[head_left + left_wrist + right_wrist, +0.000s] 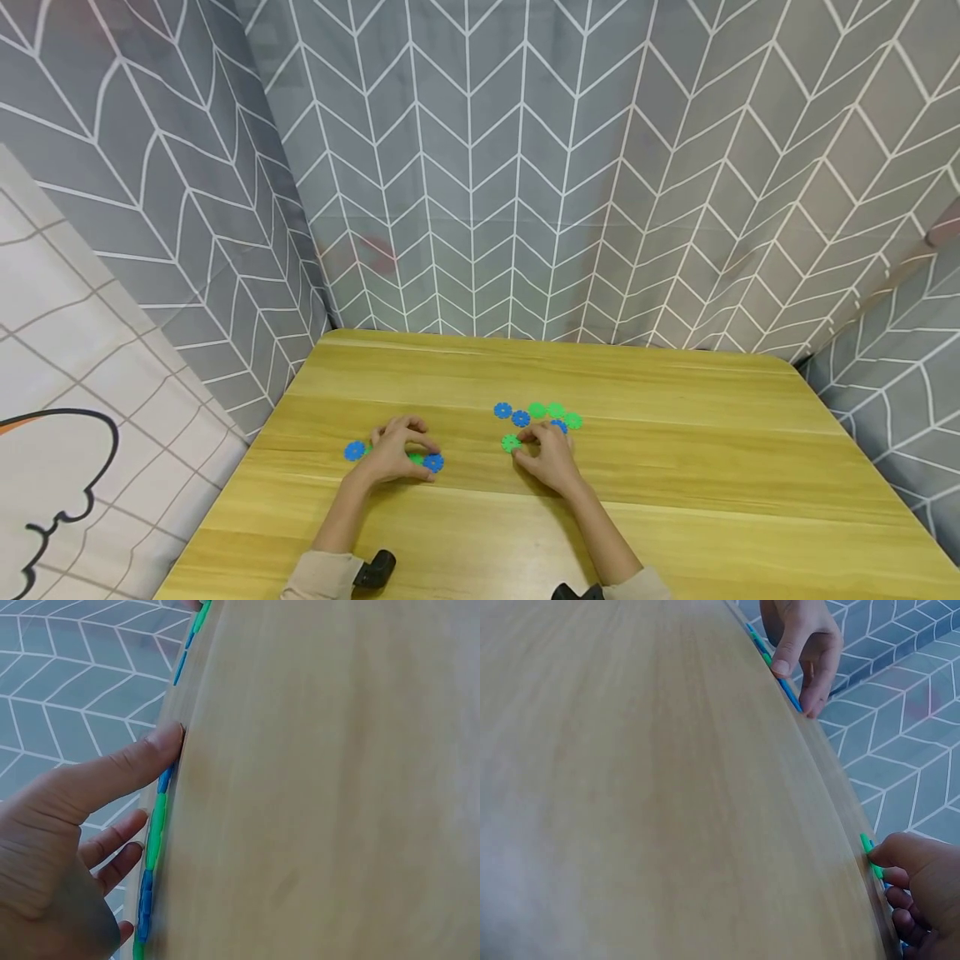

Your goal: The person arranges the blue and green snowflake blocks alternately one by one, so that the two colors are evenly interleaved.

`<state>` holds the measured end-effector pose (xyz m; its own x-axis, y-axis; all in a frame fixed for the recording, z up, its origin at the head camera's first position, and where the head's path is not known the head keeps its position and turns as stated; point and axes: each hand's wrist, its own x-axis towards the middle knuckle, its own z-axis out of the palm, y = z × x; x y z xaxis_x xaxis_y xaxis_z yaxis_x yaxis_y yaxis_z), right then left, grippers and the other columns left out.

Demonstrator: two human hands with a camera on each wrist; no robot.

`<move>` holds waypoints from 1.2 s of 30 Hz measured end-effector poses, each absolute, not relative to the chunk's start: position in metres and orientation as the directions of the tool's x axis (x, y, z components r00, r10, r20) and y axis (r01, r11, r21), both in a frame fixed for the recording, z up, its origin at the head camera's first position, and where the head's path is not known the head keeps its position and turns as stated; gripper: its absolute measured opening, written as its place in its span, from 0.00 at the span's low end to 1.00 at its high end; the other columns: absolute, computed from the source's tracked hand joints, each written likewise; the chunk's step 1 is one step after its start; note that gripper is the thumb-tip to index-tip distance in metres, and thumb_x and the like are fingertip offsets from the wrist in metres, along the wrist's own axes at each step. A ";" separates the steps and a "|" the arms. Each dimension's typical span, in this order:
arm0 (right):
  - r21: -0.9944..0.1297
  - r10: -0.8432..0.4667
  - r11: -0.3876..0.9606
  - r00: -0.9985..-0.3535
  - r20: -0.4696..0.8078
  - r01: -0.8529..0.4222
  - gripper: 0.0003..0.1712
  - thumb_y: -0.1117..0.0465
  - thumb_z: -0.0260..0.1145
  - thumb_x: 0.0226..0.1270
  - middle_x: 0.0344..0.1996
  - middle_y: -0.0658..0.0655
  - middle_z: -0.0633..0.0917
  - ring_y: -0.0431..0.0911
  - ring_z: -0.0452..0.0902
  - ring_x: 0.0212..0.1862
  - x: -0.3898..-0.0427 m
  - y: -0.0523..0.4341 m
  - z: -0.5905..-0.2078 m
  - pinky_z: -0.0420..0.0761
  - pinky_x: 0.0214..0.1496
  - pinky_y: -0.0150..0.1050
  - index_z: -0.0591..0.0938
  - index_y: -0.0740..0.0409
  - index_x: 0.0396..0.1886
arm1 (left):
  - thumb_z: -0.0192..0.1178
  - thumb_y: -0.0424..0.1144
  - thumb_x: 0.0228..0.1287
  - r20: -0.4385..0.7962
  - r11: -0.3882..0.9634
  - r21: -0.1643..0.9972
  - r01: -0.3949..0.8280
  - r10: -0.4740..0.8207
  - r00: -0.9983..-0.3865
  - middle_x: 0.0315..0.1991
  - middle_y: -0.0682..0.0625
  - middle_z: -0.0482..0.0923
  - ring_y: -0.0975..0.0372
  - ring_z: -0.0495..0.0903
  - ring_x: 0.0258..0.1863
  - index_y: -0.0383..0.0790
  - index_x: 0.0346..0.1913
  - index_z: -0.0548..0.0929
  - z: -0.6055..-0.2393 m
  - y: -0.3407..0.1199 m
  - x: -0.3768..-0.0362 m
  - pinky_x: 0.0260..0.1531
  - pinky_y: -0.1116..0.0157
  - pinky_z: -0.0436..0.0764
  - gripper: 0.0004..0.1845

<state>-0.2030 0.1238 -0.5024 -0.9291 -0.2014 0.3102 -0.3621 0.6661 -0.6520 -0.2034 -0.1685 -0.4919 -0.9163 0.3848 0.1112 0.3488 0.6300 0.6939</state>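
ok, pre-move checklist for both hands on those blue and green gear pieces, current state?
1. Left hand on its pieces: ok. It rests over a row of blue and green pieces, with a blue piece by the thumb and another blue piece at its far side.
2. Right hand contact: ok. Its fingertips touch a green piece.
3. Right hand's grip firm: cannot tell. The right wrist view shows the piece only edge-on.
4. Loose cluster within reach: ok, just beyond the right hand.
5. Pieces flat on the table: ok.
6. Left row actually interlocked: cannot tell.
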 end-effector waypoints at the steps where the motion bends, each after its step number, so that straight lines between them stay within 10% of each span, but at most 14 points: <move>1: -0.652 -0.202 0.666 -0.929 0.310 -0.362 0.09 0.63 0.72 0.49 0.33 0.53 0.82 0.51 0.74 0.41 -0.203 0.124 -0.503 0.61 0.45 0.52 0.83 0.58 0.31 | 0.78 0.44 0.36 0.111 0.629 0.695 0.349 0.386 -0.916 0.51 0.47 0.71 0.47 0.61 0.57 0.54 0.33 0.88 -0.492 -0.169 -0.203 0.55 0.39 0.39 0.15; 26: -0.647 -0.196 0.631 -0.894 0.402 -0.429 0.08 0.62 0.72 0.48 0.30 0.53 0.81 0.49 0.75 0.36 -0.200 0.123 -0.506 0.60 0.41 0.43 0.83 0.59 0.29 | 0.78 0.44 0.37 0.124 0.621 0.702 0.349 0.376 -0.918 0.50 0.47 0.72 0.47 0.62 0.55 0.54 0.30 0.88 -0.491 -0.167 -0.202 0.55 0.40 0.38 0.13; 36: -0.694 -0.295 0.525 -0.870 0.395 -0.493 0.09 0.65 0.71 0.50 0.32 0.57 0.81 0.51 0.79 0.36 -0.198 0.108 -0.505 0.79 0.39 0.36 0.82 0.65 0.32 | 0.78 0.43 0.37 0.133 0.626 0.693 0.356 0.375 -0.918 0.50 0.47 0.72 0.47 0.62 0.55 0.54 0.30 0.88 -0.492 -0.167 -0.202 0.54 0.40 0.39 0.13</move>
<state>-0.1980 0.1083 -0.5053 -0.8700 -0.2949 0.3953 -0.4931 0.5246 -0.6940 -0.2016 -0.1673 -0.4919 -0.9176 0.3746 0.1329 0.3561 0.6264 0.6934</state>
